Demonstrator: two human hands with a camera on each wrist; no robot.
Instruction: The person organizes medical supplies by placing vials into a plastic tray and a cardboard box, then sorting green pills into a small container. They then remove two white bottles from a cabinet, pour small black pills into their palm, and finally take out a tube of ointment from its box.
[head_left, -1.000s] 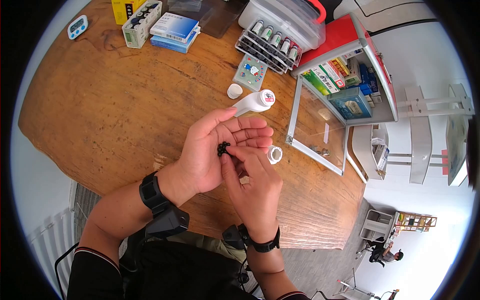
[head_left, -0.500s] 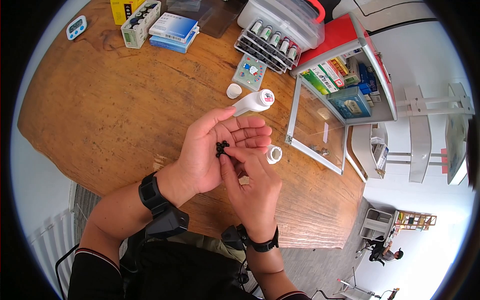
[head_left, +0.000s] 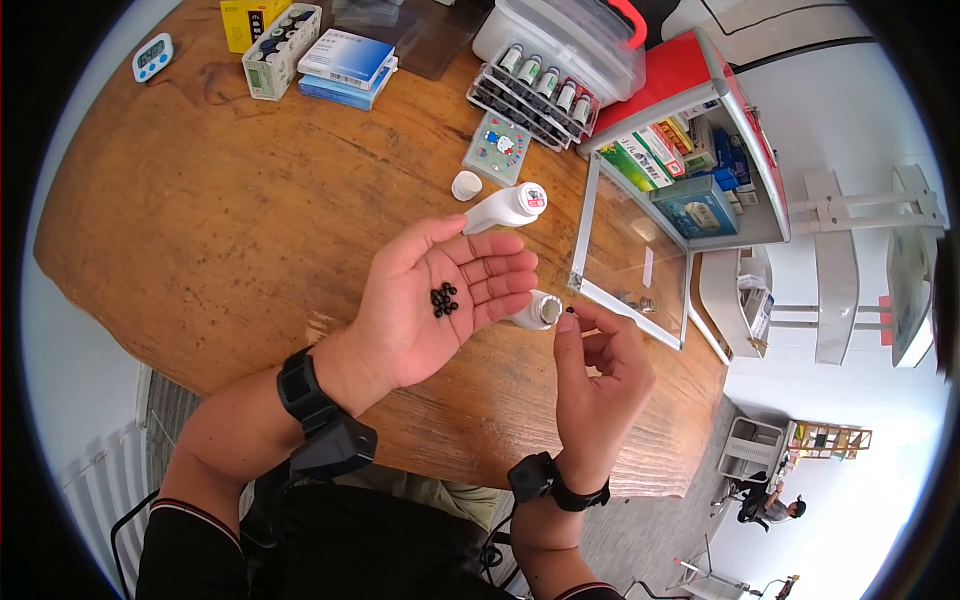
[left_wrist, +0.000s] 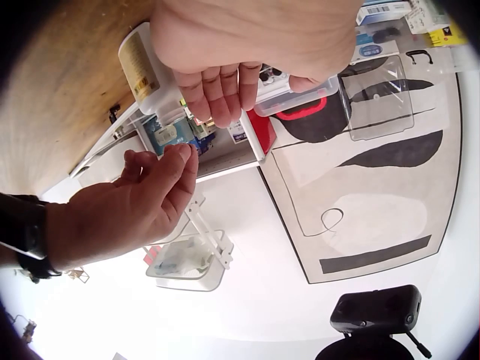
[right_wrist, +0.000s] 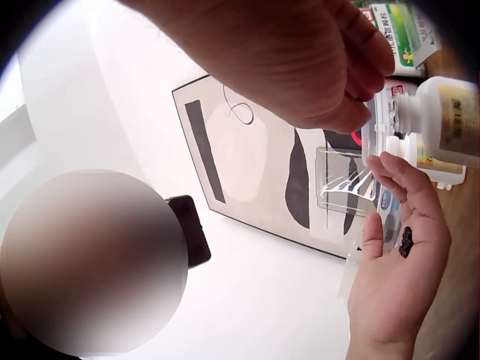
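The left hand [head_left: 415, 310] is held palm up with its fingers extended, and several small black pills [head_left: 445, 300] lie in a cluster on its palm. To its right, the right hand [head_left: 605, 370] pinches a small black pill [head_left: 570, 310] between thumb and forefinger, close by the mouth of an uncapped white bottle [head_left: 538, 311]. That bottle lies partly behind the left fingertips; in the right wrist view the open white bottle [right_wrist: 450, 120] shows its yellow label. A capped white bottle [head_left: 505, 207] and a white cap [head_left: 466, 185] are beyond the left hand.
On the wooden table [head_left: 220, 220] are a timer [head_left: 153, 57], medicine boxes [head_left: 345, 60], a cartoon-decorated case [head_left: 497, 147] and a rack of small vials [head_left: 540, 90]. At the right, a red medicine cabinet [head_left: 690, 90] has its clear door swung open over the table.
The right hand has moved from the left palm to the right, a pill pinched in its fingertips. The left palm and the uncapped bottle are now less covered.
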